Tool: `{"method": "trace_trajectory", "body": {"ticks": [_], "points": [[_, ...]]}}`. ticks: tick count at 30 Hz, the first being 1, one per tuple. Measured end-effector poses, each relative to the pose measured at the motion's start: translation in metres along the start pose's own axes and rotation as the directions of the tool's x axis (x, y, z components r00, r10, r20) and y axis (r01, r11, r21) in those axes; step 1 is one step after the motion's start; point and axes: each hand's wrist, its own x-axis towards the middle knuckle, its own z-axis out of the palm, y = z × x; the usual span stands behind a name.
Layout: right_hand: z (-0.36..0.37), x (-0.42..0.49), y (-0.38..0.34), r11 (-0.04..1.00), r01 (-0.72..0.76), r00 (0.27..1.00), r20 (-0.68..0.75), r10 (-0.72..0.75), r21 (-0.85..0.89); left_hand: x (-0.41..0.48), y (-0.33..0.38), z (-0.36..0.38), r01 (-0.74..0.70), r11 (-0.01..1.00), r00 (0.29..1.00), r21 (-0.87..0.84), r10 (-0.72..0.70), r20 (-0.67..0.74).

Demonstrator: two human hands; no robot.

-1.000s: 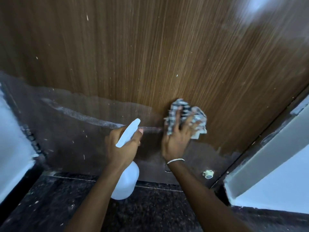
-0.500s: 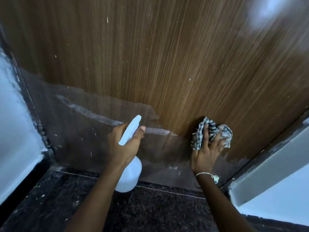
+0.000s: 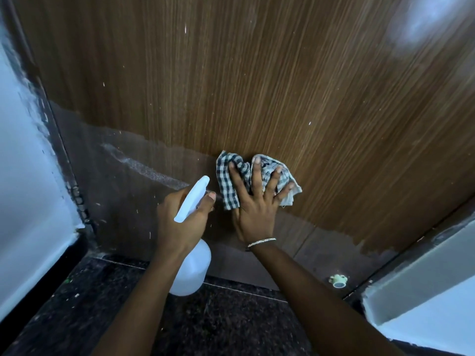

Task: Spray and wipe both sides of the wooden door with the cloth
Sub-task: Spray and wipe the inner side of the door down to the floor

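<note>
Two bare arms in view: left forearm (image 3: 133, 309) and right forearm (image 3: 323, 301) are uncovered from the bottom edge of the frame up to the wrists, both slim. One worn item: a thin silver-toned bracelet (image 3: 261, 242) on the right wrist, snug just below the right hand (image 3: 253, 214); it reads as a fine chain or beaded band, link detail too small to resolve. Nails are short and trimmed close with a plain finish, clearest on the thumbnail (image 3: 212, 195) of the left hand (image 3: 180, 227), which looks pale; the right-hand nails are partly blurred.
</note>
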Motion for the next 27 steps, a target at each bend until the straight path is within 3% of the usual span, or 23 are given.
{"method": "trace_trajectory", "body": {"ticks": [2, 4, 8, 13, 18, 21, 25, 27], "points": [[-0.006, -0.008, 0.028, 0.991, 0.130, 0.990, 0.055, -0.128, -0.030, 0.001, -0.001, -0.001, 0.008, 1.000, 1.000, -0.004, -0.008, -0.004], [-0.016, -0.020, 0.059, 0.987, 0.145, 0.986, 0.089, -0.140, -0.064, 0.001, -0.001, -0.003, 0.006, 1.000, 1.000, -0.003, -0.006, -0.004], [-0.032, -0.045, 0.100, 0.994, -0.071, 0.996, 0.044, 0.075, -0.079, -0.001, -0.001, -0.006, 0.015, 1.000, 1.000, -0.010, -0.015, -0.007], [-0.022, -0.034, 0.067, 0.975, -0.224, 0.974, 0.028, 0.224, -0.014, -0.002, -0.001, -0.015, 0.007, 1.000, 1.000, 0.002, -0.007, 0.004], [-0.002, 0.005, 0.006, 0.994, 0.091, 0.995, 0.047, -0.089, -0.052, 0.003, -0.004, -0.026, -0.008, 1.000, 0.999, 0.025, 0.009, -0.036], [-0.001, 0.023, -0.016, 0.977, 0.202, 0.979, 0.040, -0.200, -0.063, 0.006, -0.004, -0.030, -0.021, 1.000, 0.998, 0.018, 0.022, -0.061], [-0.010, 0.021, 0.016, 0.933, 0.354, 0.935, 0.065, -0.350, -0.067, 0.007, -0.008, -0.029, -0.015, 0.999, 0.997, 0.042, 0.018, -0.075], [-0.019, 0.006, 0.051, 0.940, 0.325, 0.945, 0.079, -0.318, -0.100, 0.008, -0.008, -0.027, 0.000, 1.000, 0.997, 0.027, 0.002, -0.072]]}}
